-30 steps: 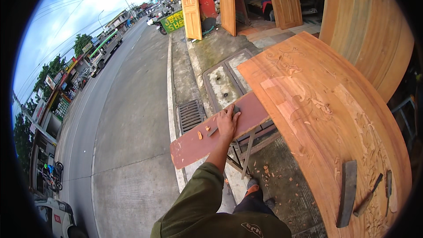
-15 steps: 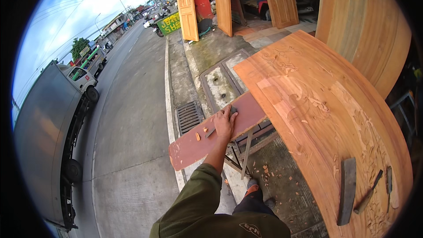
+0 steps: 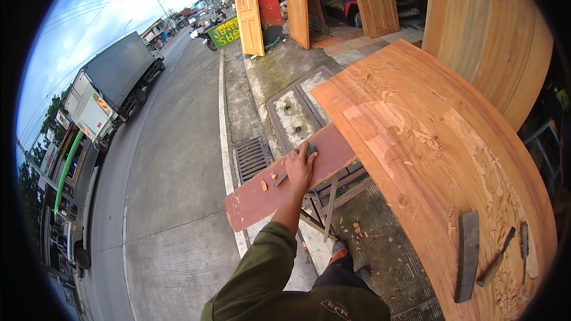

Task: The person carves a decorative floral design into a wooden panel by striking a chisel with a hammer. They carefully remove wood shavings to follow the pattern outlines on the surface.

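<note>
My left hand [image 3: 299, 169] reaches over a narrow reddish-brown board [image 3: 256, 208] that stands on legs like a bench. Its fingers are closed round a small dark grey block [image 3: 311, 150], partly hidden by them. Just below the hand lies a thin grey flat piece [image 3: 281, 180], beside two orange wood bits [image 3: 264, 185]. To the right is a large wooden panel [image 3: 380, 125] with carved leaf scrolls and loose shavings. On its near part rest a long dark bar [image 3: 467, 255], a chisel-like tool [image 3: 497, 258] and another slim tool [image 3: 524, 239]. My right hand is out of view.
Panelled wooden doors [image 3: 248, 12] stand beyond the pavement, and a big curved wooden sheet [image 3: 482, 30] rises at the far right. A drain grate [image 3: 253, 159] lies beside the bench. Wood chips [image 3: 357, 235] litter the ground near my feet. A truck [image 3: 119, 71] is on the road.
The truck has moved farther up the road, and a vehicle with a green stripe now shows at the left. My left hand stays almost in place on the grey block.
</note>
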The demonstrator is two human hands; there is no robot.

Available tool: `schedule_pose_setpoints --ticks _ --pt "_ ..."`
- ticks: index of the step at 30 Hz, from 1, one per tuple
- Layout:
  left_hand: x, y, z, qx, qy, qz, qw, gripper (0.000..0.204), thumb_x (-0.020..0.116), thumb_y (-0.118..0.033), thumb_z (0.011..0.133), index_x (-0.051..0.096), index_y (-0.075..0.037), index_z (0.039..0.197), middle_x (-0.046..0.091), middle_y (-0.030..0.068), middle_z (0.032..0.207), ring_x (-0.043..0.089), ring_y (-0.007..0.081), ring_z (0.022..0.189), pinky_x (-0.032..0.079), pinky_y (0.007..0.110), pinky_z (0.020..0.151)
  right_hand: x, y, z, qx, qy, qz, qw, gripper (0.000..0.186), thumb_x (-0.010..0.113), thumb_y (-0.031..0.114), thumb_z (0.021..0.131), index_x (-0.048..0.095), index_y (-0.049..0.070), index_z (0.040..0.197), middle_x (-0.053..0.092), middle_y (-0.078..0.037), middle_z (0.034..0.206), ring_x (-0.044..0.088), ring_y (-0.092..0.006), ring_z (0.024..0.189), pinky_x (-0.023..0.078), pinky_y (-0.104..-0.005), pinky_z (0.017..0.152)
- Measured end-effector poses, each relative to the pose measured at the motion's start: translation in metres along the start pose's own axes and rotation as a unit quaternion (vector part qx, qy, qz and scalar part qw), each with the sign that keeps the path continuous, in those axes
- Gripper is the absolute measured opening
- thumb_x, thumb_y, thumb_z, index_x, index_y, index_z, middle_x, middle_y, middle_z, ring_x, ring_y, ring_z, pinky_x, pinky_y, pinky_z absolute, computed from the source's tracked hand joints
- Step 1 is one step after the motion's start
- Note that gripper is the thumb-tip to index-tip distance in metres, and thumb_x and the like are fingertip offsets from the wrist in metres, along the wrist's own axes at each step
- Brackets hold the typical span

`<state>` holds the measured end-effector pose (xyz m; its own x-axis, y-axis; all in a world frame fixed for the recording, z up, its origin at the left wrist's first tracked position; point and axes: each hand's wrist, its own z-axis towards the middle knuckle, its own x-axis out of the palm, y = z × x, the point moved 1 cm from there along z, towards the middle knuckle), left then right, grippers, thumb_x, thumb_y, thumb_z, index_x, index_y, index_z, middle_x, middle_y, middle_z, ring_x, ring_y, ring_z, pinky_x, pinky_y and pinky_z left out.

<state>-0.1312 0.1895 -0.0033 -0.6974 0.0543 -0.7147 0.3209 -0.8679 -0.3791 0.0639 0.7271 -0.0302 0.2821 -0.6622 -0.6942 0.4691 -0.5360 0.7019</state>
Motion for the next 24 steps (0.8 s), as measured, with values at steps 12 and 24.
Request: schedule_pose_setpoints --ticks 12,24 --pt "0.0004 -0.002 0.0008 -0.004 0.001 0.017 1.0 0.052 0.081 -0.041 0.094 0.071 -0.021 0.141 0.069 0.0165 0.108 0.065 0.0377 0.106 0.051 0.051 0.097 -0.0029 -0.0001 -0.0049 -0.001 0.002 -0.003 1.0 0.061 0.06 0.047 0.106 0.046 0.018 0.158 0.064 -0.024 0.14 0.071 -0.0403 0.112 0.059 -0.0502 0.091" --pt "0.0054 0.0036 -0.0017 -0.02 0.012 0.021 1.0 0.052 0.078 -0.047 0.096 0.072 -0.022 0.141 0.07 0.0155 0.111 0.064 0.0372 0.11 0.048 0.053 0.101 -0.0045 -0.0008 -0.0102 -0.005 0.002 -0.009 1.0 0.064 0.06 0.051 0.105 0.046 0.018 0.159 0.064 -0.023 0.138 0.072 -0.0398 0.11 0.059 -0.0499 0.09"
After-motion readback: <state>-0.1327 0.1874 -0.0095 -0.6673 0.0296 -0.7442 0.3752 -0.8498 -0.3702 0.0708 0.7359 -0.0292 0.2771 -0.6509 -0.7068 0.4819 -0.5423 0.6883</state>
